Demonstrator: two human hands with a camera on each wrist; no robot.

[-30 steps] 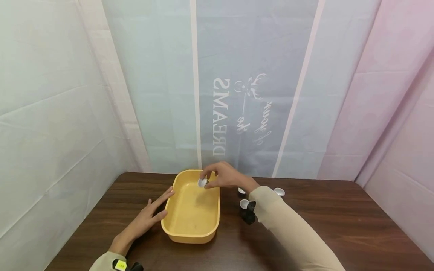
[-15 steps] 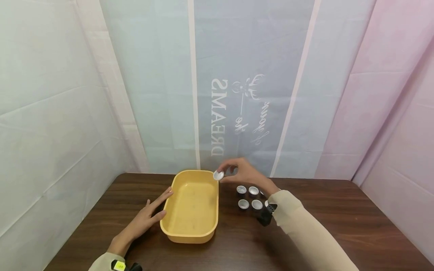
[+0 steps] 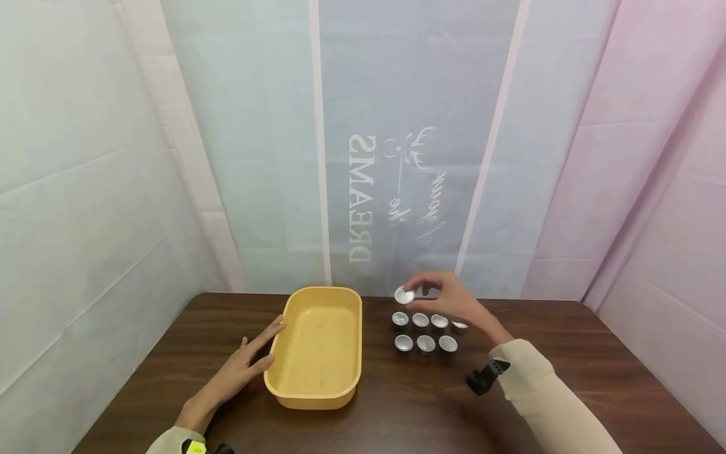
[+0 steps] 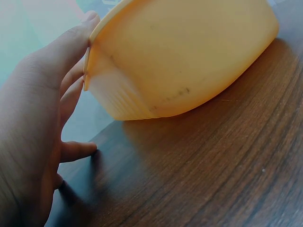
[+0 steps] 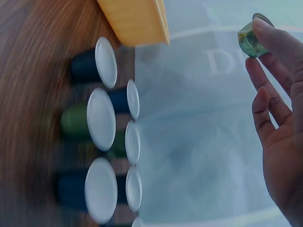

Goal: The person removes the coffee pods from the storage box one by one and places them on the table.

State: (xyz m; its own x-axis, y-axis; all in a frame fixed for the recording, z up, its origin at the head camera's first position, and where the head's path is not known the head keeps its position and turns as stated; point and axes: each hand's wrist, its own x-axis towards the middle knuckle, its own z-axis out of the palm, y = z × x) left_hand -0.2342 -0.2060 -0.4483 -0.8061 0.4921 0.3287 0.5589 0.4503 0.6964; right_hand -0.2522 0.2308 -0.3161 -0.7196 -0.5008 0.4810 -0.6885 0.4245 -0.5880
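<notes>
My right hand (image 3: 448, 296) pinches a green coffee capsule (image 5: 251, 40) between thumb and fingertips, its silvery lid (image 3: 404, 294) facing up toward the head camera. The hand hovers above the far side of two rows of capsules to the right of the basin. In the near row, a capsule (image 3: 426, 343) stands lid up; another (image 3: 420, 320) is in the far row, whose right end is partly hidden by my right hand. My left hand (image 3: 238, 369) has its fingers extended and touches the rim of the yellow plastic basin (image 4: 189, 52) at its left side.
Dark and green bodies show on the standing capsules, among them a green one (image 5: 75, 122) and a dark one (image 5: 83, 66). All stand on a dark wood table (image 3: 420, 403). Behind its far edge hangs a printed cloth (image 3: 283, 157), with more cloth at both sides.
My right hand has moved from over the basin to the right, carrying the capsule to above the rows and uncovering more standing capsules. My left hand stays at the basin rim.
</notes>
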